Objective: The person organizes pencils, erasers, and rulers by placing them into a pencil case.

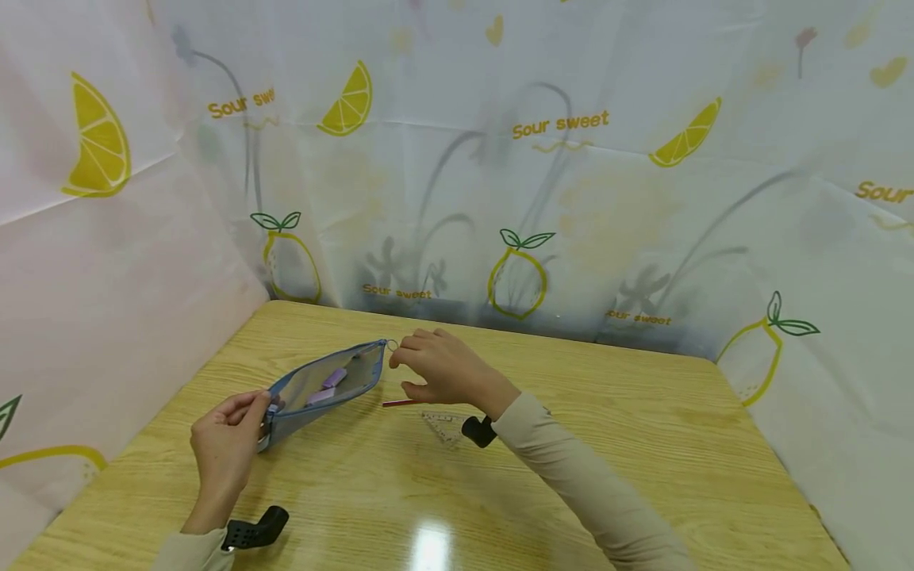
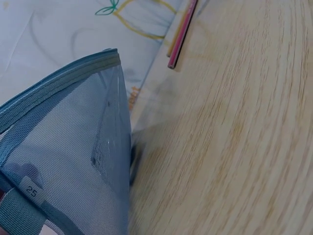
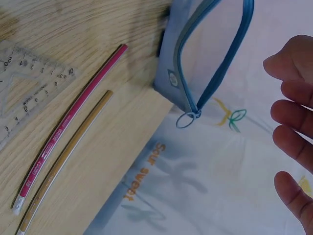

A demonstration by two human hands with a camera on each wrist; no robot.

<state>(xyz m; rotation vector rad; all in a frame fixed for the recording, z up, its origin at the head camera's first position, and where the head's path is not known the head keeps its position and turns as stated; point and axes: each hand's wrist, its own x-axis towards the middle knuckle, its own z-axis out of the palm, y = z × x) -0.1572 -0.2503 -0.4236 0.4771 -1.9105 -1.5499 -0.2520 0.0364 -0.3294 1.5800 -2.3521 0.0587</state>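
A blue mesh zip pencil pouch [image 1: 296, 422] stands tilted on the left of the table, its zipped mouth gaping. My left hand [image 1: 223, 444] pinches its near end between thumb and fingers. Small purple blocks [image 1: 334, 378] show inside it in the head view. At the far end dangles a zipper pull ring [image 3: 186, 120]. My right hand [image 1: 451, 369] hovers just right of that ring, fingers loosely bent and holding nothing; the right wrist view shows its fingertips [image 3: 286, 110] apart from the pouch.
A pink pencil [image 3: 73, 115] and a yellow pencil [image 3: 66, 159] lie side by side on the wooden table [image 1: 607, 444], under my right hand. Beside them lies a clear triangular ruler [image 3: 49, 74]. A lemon-printed cloth [image 1: 443, 206] hangs along the table's back and sides.
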